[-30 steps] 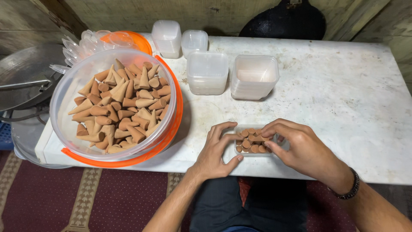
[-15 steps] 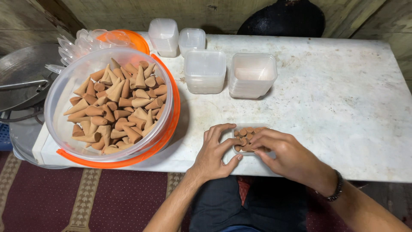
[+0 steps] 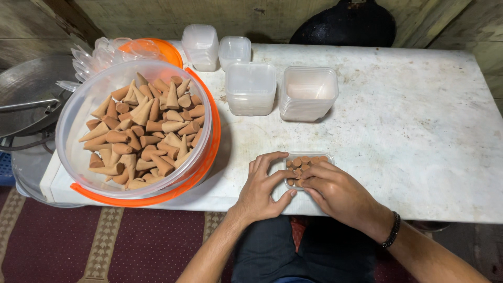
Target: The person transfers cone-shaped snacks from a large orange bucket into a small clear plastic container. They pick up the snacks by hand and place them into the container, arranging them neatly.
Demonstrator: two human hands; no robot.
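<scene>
- Closest in, a dark lap and two forearms are seen at the bottom edge, with a black wristband (image 3: 391, 237) worn on the right wrist.
- The left hand (image 3: 260, 189) is laid on the table (image 3: 419, 136) at the left side of a small tub (image 3: 306, 169); its fingers are spread a bit and curled, the thumb tucked under the tub's near corner. Nothing is actually gripped by it, the tub is just steadied.
- The right hand (image 3: 338, 192) is draped over the tub's near right side, fingers bunched narrow and pressed onto the brown cones (image 3: 303, 161) packed inside. Whether a cone is pinched can't be told.
- The tub is sat near the table's front edge, just right of the big bowl.
- Compared with half a second ago, the hands are found in pretty much the same spot on the tub; the right fingers are pulled back a touch, so more cone tops are left showing.
- Further left, a big clear bowl (image 3: 73, 126) full of loose cones (image 3: 141, 131) is set in an orange basin (image 3: 157, 196). Not moved since the earlier frames.
- Mid table, two stacks of empty tubs (image 3: 251, 89) are stood side by side, unchanged.
- At the back, two more stacks (image 3: 201, 47) are lined up by the wall, with a black pan (image 3: 346, 23) behind.
</scene>
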